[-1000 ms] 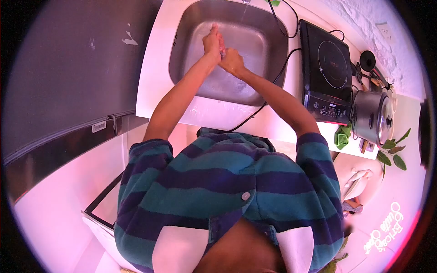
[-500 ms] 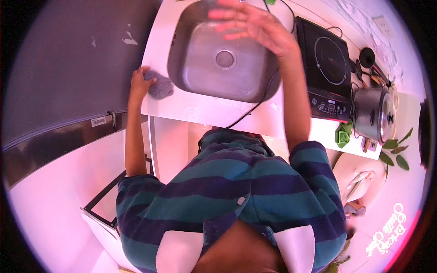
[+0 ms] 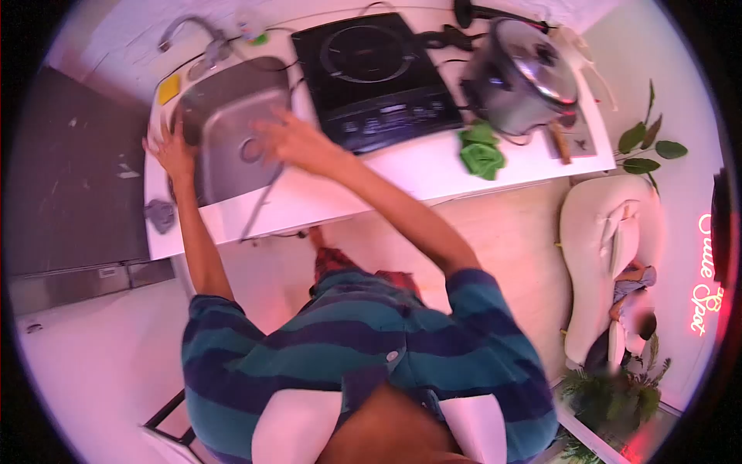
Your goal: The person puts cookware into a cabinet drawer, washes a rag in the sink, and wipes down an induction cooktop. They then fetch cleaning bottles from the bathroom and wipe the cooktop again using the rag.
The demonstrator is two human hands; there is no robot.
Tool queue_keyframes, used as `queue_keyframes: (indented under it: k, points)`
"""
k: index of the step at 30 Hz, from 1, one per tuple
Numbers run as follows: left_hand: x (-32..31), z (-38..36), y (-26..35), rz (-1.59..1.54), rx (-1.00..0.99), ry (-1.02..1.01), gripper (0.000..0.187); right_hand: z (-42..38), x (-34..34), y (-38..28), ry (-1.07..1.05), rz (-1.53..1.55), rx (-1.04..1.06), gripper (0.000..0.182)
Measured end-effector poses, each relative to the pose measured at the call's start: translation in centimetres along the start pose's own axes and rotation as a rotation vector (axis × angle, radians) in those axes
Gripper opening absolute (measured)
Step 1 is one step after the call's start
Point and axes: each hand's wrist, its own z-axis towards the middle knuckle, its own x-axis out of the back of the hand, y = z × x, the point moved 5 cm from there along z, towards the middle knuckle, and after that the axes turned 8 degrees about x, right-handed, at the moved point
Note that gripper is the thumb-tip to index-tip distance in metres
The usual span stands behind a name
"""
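Observation:
My left hand [image 3: 171, 153] is over the left edge of the steel sink [image 3: 222, 158], its fingers spread and nothing in it. My right hand [image 3: 301, 145] reaches across the sink's right side near the drain, fingers apart and slightly blurred, also holding nothing. Whether either hand touches the sink cannot be made out. A crumpled grey cloth [image 3: 160, 216] lies on the white counter [image 3: 309, 203], below my left hand. At the sink's far left corner sits a yellow sponge [image 3: 168, 89], with the curved faucet [image 3: 216, 51] behind the basin.
A black induction cooktop [image 3: 371, 77] stands right of the sink, followed by a silver lidded pot [image 3: 518, 77]. A green cloth [image 3: 482, 151] lies at the counter's front edge. Farther right, a person sits on a cream sofa [image 3: 591, 224] near plants [image 3: 618, 394].
My left hand has let go of the grey cloth and moved to the sink's left edge. My right hand is lower over the sink. The view has swung right, showing the faucet and sofa.

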Motion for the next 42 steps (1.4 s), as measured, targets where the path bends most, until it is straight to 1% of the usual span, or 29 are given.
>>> queue_keyframes:
  k: [1, 2, 3, 4, 5, 6, 7, 9, 10, 12, 13, 14, 16, 19, 21, 23, 25, 27, 28, 29, 30, 31, 32, 33, 35, 36, 37, 39, 42]
  points:
    - [-1.5, -1.4, 2.7, 0.191, -0.046, 0.270, 0.029, -5.9, 2.0, -1.7, 0.449, 0.132, 0.212, 0.026]
    - [-2.5, -3.2, 5.7, 0.097, 0.027, 0.493, 0.025, -10.7, 5.0, -2.5, 0.520, 0.588, -0.028, 0.019]
    - [-3.9, -5.7, 8.4, -0.183, 0.259, 0.587, 0.018, -15.6, 7.1, -3.0, 0.578, 1.059, -0.293, 0.013]
    - [-5.8, -8.3, 11.9, -0.564, 0.265, 0.603, 0.013, -20.5, 6.9, -2.6, 0.602, 0.977, -0.358, 0.011]
    - [-7.5, -10.9, 17.7, -0.660, 0.165, 0.464, 0.010, -25.4, 5.7, -1.7, 0.630, 0.899, -0.420, 0.010]
    - [-8.9, -13.5, 23.7, -0.603, 0.224, 0.252, 0.006, -29.8, 5.0, -0.5, 0.591, 0.974, -0.584, 0.010]
    - [-11.0, -16.5, 28.2, -0.532, 0.008, 0.191, 0.006, -33.9, 4.3, 0.4, 0.542, 1.043, -0.741, 0.010]
    - [-12.4, -20.7, 38.5, -0.543, -0.319, -0.077, 0.015, -40.2, 2.8, 1.6, 0.429, 1.172, -0.801, 0.011]
    - [-14.4, -22.6, 41.9, -0.628, -0.343, -0.225, 0.013, -43.0, 1.9, 2.9, 0.372, 1.226, -0.825, 0.012]
    - [-18.2, -25.6, 48.7, -0.816, -0.228, -0.477, 0.010, -49.0, 0.3, 6.0, 0.403, 1.238, -0.844, 0.012]
    - [-19.9, -26.8, 51.7, -0.847, -0.251, -0.579, 0.011, -52.0, -1.2, 7.8, 0.422, 1.246, -0.857, 0.013]
    - [-21.7, -27.7, 54.8, -0.878, -0.275, -0.683, 0.013, -55.8, -2.5, 10.3, 0.479, 0.960, -0.737, 0.019]
    - [-25.6, -28.2, 61.2, -0.895, -0.408, -0.827, 0.014, -66.4, -9.1, 14.9, 0.216, 0.508, -0.887, 0.026]
    - [-30.6, -27.7, 71.9, -0.881, -0.696, -0.920, 0.013, -82.2, -7.4, 15.7, -0.243, 0.522, -1.284, 0.025]
    - [-32.4, -26.3, 80.6, -0.905, -0.855, -0.968, 0.013, -90.3, -2.3, 14.9, 0.293, 1.090, -1.594, 0.027]
    - [-33.1, -24.4, 89.1, -0.911, -0.996, -0.970, 0.014, -97.4, 2.3, 14.9, 0.696, 1.205, -1.776, 0.029]
    - [-33.7, -22.5, 96.7, -0.989, -1.015, -1.002, 0.014, -105.2, 4.9, 16.2, 0.731, 1.018, -1.924, 0.031]
    - [-36.1, -20.9, 102.7, -1.004, -1.018, -1.019, 0.014, -109.8, 8.1, 18.4, 0.924, 1.018, -2.070, 0.032]
    - [-37.8, -20.5, 105.3, -0.978, -1.005, -1.031, 0.014, -112.1, 9.5, 20.4, 1.017, 1.015, -2.139, 0.032]
    - [-39.6, -20.0, 107.6, -0.950, -0.984, -1.044, 0.014, -113.8, 10.5, 23.3, 1.037, 1.033, -2.086, 0.031]
    - [-41.7, -19.8, 109.2, -0.968, -0.958, -0.947, 0.014, -115.4, 11.2, 26.0, 1.046, 1.055, -2.036, 0.030]
    - [-44.3, -19.7, 110.2, -0.937, -0.844, -0.999, 0.014, -116.9, 12.0, 28.9, 1.054, 1.073, -1.986, 0.030]
    - [-46.6, -19.7, 111.2, -0.915, -0.726, -1.044, 0.015, -118.1, 13.0, 32.6, 0.993, 1.124, -1.900, 0.030]
    - [-48.7, -18.9, 112.7, -0.896, -0.620, -1.071, 0.016, -119.2, 13.8, 37.0, 0.769, 1.168, -1.869, 0.034]
    - [-52.0, -17.9, 115.5, -0.938, -0.297, -1.199, 0.017, -119.9, 16.6, 45.8, 0.616, 1.179, -1.738, 0.032]
    - [-53.4, -17.0, 116.4, -0.942, -0.128, -1.262, 0.018, -120.2, 18.1, 50.3, 0.616, 1.207, -1.646, 0.032]
    - [-54.4, -15.5, 117.1, -0.917, -0.084, -1.228, 0.018, -119.9, 19.0, 54.5, 0.616, 1.251, -1.557, 0.031]
    - [-55.4, -13.1, 118.8, -0.876, 0.017, -1.179, 0.020, -118.8, 21.7, 62.8, 0.402, 1.265, -1.512, 0.030]
    - [-59.8, -11.0, 116.7, -0.911, 0.412, -0.919, 0.019, -116.2, 25.9, 74.7, 0.225, 1.176, -1.331, 0.029]
